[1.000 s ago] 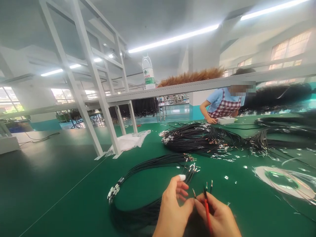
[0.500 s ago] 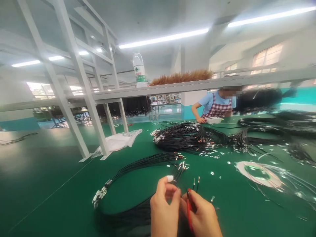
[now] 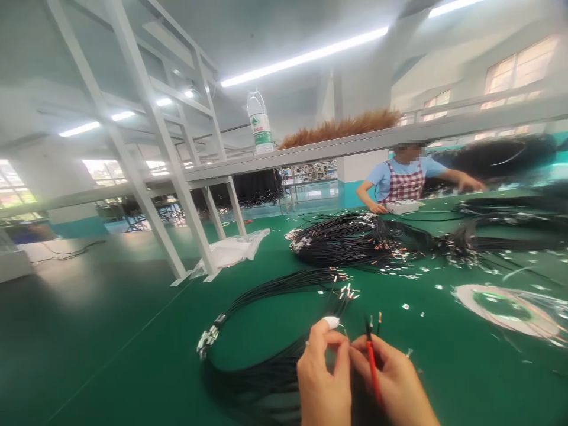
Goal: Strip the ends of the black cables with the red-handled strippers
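My left hand is closed in a pinch on a thin black cable, whose fine end shows near the fingertips. A white covering wraps one of its fingertips. Touching it, my right hand grips a slim red-handled tool with a dark, narrow tip pointing up. Two short cable ends with bare copper tips stick up behind that hand. Left of my hands, a looped bundle of black cables lies on the green table, with pale connectors at its bend.
Bigger piles of black cable lie farther back, among white scraps. To the right is a pale ring-shaped coil. Shelf legs stand beside a plastic bag. Across the table, a person in a checked apron sits by a white box.
My view has swung left, so most things appear farther right. My hands stay together, and the red-handled tool stands more upright. The person opposite now has an arm stretched out sideways.
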Demonstrator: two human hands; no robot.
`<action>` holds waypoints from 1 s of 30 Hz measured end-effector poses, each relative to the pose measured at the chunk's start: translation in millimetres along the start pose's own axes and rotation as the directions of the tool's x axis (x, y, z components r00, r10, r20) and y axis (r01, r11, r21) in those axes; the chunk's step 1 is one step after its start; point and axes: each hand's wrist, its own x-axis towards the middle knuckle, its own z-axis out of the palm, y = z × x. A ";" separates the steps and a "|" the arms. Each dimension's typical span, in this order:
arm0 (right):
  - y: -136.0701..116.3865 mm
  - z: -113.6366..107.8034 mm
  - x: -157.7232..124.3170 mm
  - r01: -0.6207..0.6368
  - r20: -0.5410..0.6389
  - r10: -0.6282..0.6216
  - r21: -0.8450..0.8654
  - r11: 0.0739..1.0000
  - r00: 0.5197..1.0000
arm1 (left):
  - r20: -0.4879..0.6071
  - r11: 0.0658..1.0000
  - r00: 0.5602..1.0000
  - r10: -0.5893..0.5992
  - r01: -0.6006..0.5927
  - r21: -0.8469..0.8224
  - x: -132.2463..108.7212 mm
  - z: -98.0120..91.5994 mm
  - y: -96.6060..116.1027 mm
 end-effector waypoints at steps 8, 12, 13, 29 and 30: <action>-14.9 -14.4 1.8 0.083 0.036 -0.077 -0.245 0.966 0.996 | -0.015 0.997 0.997 -0.078 0.078 -0.005 -5.9 -5.2 9.1; -17.7 -11.3 7.1 -0.016 0.136 0.031 -0.112 0.994 0.990 | -0.003 0.953 0.977 0.213 -0.207 0.223 -13.9 -3.0 0.2; -18.2 -9.1 8.9 -0.048 0.159 0.056 -0.054 0.997 0.986 | 0.027 0.921 0.954 0.300 -0.297 0.252 -13.7 -4.6 -4.1; -13.8 -6.4 17.7 0.222 0.229 -0.107 -0.572 0.790 0.968 | 0.259 0.981 0.956 -0.137 0.095 0.168 46.3 -63.3 28.5; -11.3 -10.3 14.6 0.248 0.244 -0.113 -0.645 0.722 0.963 | 0.334 0.971 0.911 -0.240 0.220 0.097 48.2 -66.0 30.7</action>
